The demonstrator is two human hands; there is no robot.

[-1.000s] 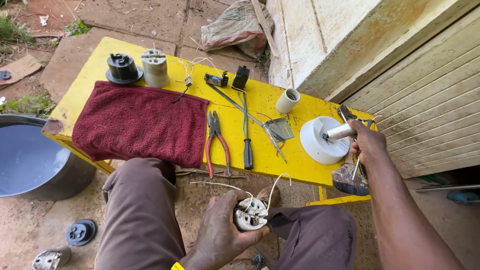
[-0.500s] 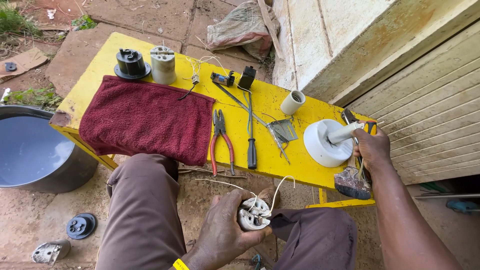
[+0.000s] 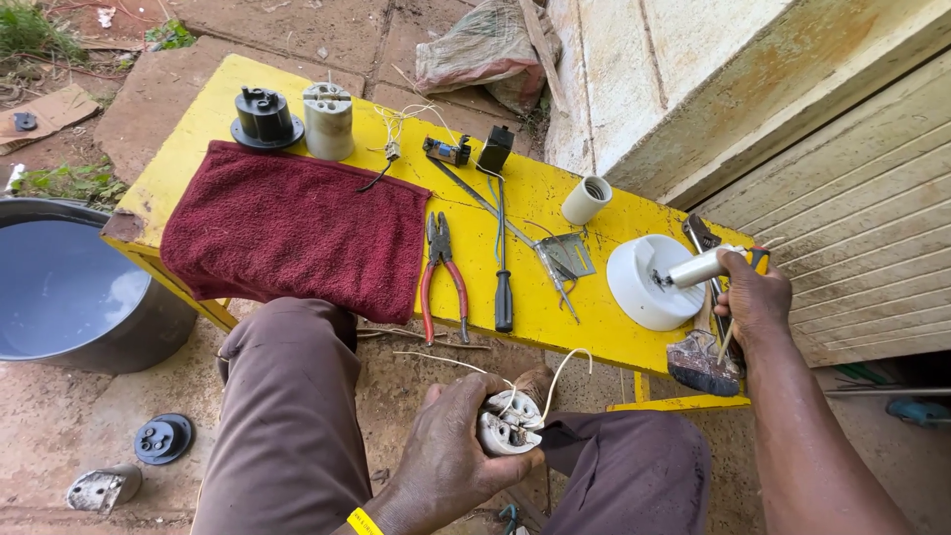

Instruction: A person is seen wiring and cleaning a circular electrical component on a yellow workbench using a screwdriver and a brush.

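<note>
Just left of the right hand on the yellow desk sits a round white ceiling rose; a worn brush lies below that hand, whose fingers are closed around a pale cylindrical tool handle. Farther left lie a screwdriver, red-handled pliers and a maroon towel. Below the desk edge, the left hand grips a white porcelain lamp holder over the lap, thin white wires curling from it.
</note>
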